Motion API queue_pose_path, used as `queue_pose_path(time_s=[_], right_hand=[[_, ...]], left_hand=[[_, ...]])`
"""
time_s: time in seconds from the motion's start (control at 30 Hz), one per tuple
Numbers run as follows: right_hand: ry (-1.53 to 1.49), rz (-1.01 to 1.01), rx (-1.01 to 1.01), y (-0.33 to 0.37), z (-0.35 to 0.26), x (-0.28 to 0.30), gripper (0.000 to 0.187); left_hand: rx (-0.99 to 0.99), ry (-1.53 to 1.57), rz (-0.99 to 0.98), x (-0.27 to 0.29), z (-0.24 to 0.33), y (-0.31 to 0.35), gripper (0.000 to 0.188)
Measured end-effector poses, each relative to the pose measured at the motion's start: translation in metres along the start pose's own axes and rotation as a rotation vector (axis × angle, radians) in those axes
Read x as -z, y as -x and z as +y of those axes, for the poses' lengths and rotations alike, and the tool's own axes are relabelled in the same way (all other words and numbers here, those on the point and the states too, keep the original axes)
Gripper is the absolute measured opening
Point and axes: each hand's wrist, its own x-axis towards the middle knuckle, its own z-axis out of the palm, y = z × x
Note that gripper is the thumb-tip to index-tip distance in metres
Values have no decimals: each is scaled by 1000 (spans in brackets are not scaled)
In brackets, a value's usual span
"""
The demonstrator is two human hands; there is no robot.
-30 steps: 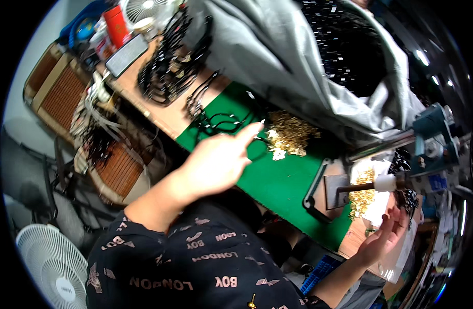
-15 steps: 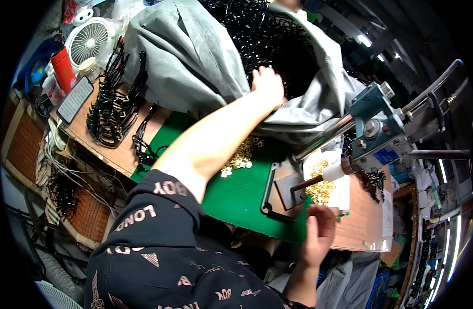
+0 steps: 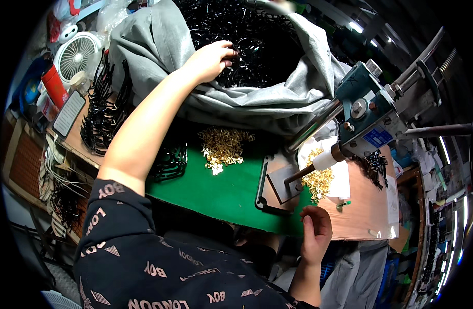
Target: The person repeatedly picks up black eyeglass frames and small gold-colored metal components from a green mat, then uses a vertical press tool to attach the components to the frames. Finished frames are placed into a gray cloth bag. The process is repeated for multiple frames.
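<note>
My left hand (image 3: 212,62) reaches over the rim of a large grey cloth sack (image 3: 247,100). Its fingers are spread and slightly bent, with the tips at a heap of glossy black strips (image 3: 257,59) inside; nothing shows in its grasp. By the table's front edge, my right hand (image 3: 316,229) has its thumb raised and its fingers loosely curled, with nothing visible between them. Just above that hand are the metal base plate (image 3: 280,180) of a hand press (image 3: 368,110) and a pile of small gold-coloured metal pieces (image 3: 318,177).
Another gold pile (image 3: 223,147) lies on the green mat (image 3: 226,190), beside some black strips (image 3: 170,164). More black strips (image 3: 102,116) are bunched at the left, near a phone-like slab (image 3: 69,114), a red bottle (image 3: 54,86) and a white fan (image 3: 78,55).
My left hand has moved left and farther over the black strips. The gold pile on the mat, partly behind my forearm before, now shows fully. The right hand has barely moved.
</note>
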Motion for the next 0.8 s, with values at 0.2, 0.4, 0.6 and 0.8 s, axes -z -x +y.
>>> queue_pose_path(time_s=[0.2, 0.4, 0.6, 0.8], right_hand=[[107, -146, 30, -21, 6, -20, 17], [393, -472, 138, -59, 14, -71, 16], [540, -565, 90, -90, 57, -126, 14], [737, -456, 401, -109, 83, -147, 10]], left_hand=[[28, -100, -129, 29, 47, 23, 28], [-19, 669, -139, 105, 111, 69, 37], [-88, 290, 268, 128, 91, 122, 57], [432, 1002, 88, 142, 93, 181, 37]])
